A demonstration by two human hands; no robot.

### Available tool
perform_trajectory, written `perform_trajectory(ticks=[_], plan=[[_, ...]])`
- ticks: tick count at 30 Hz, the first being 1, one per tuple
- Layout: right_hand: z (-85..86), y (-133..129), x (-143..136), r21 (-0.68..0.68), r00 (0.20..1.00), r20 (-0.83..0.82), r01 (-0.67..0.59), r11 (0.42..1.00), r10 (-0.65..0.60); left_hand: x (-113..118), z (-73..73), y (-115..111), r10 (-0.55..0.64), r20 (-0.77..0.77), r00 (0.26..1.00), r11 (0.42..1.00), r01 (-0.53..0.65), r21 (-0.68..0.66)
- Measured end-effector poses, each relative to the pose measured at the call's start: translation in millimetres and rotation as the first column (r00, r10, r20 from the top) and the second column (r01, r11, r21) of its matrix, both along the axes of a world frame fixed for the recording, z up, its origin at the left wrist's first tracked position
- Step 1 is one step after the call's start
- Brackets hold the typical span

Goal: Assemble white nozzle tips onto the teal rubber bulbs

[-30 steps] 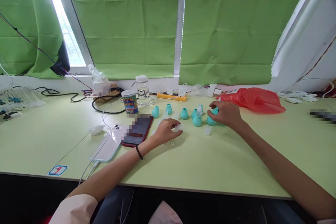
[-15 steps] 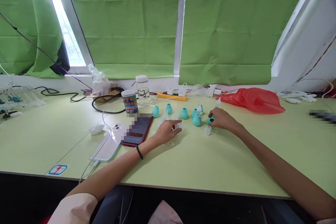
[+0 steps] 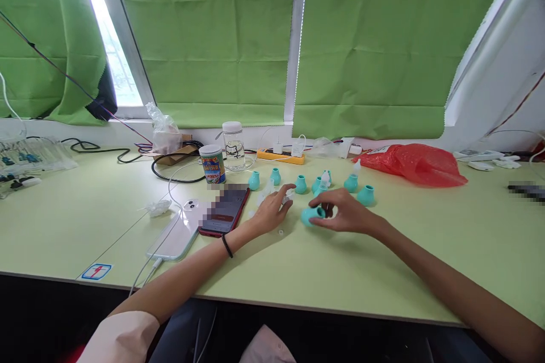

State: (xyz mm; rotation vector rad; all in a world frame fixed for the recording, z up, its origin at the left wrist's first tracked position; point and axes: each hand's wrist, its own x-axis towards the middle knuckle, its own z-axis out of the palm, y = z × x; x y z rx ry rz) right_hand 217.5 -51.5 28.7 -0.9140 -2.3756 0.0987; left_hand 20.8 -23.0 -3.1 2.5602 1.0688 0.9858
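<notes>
My right hand [image 3: 343,212] grips a small teal rubber bulb [image 3: 307,216], tilted so its open neck faces right. Thumb and fingers are on either side of that neck. To its left, my left hand [image 3: 271,211] rests low over the table, thumb and fingers apart around small clear plastic pieces [image 3: 288,195]. Other teal bulbs stand behind the hands, such as one bulb [image 3: 300,184] in the middle and another bulb [image 3: 366,195] at the right. A bulb with a clear nozzle [image 3: 325,179] is partly hidden by my right hand. A tiny white ring [image 3: 281,232] lies near my left wrist.
Left of my hands lie a dark-screened phone [image 3: 223,212] in a red case and a white phone [image 3: 176,232] with a cable. Behind stand a printed canister [image 3: 213,165], a clear jar [image 3: 233,147] and an orange power strip [image 3: 270,156]. A red plastic bag [image 3: 417,164] lies back right.
My right hand has come left and nearer, bringing a teal bulb beside my left hand. The small clear cup near it is now out of sight. My left hand's fingers have shifted slightly.
</notes>
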Motion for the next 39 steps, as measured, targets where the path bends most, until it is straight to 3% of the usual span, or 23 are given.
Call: perform_trajectory(ticks=[3,6,9,12,14,20,24,30,39], plan=[[-18.8,0,-13,-0.214,0.997,-0.065,-0.057,0.975,0.044,1,2.8,-1,-0.050,0.087,0.995,0.995,0.057,-0.077],[-32.3,1,-21,-0.332,0.988,-0.155,-0.056,0.941,0.004,2,3.8,-1,-0.052,0.283,0.958,0.966,0.119,-0.228],[-36.4,-2,-26,-0.352,0.993,-0.118,-0.051,0.935,0.010,3,5.3,2,-0.047,0.517,0.854,0.898,0.263,-0.353],[-36.4,-4,-28,-0.328,0.995,-0.101,-0.011,0.945,-0.023,4,7.6,5,-0.034,0.638,0.769,0.822,0.384,-0.420],[-37.3,-3,-28,-0.305,0.988,-0.123,0.052,0.951,-0.093,4,8.4,6,-0.020,0.654,0.757,0.801,0.404,-0.443],[-43.8,1,-28,-0.304,0.949,-0.107,0.253,0.918,-0.297,4,7.5,5,-0.056,0.609,0.791,0.815,0.388,-0.430],[-44.6,0,-29,-0.281,0.942,-0.063,0.301,0.911,-0.331,4,9.4,3,-0.059,0.575,0.816,0.797,0.386,-0.465],[-45.3,0,-29,-0.239,0.929,-0.069,0.338,0.910,-0.363,4,13.3,0,-0.043,0.645,0.763,0.749,0.452,-0.485],[-47.7,-2,-28,-0.058,0.939,-0.059,0.337,0.940,-0.340,1,8.4,6,-0.118,0.533,0.838,0.673,0.462,-0.577]])
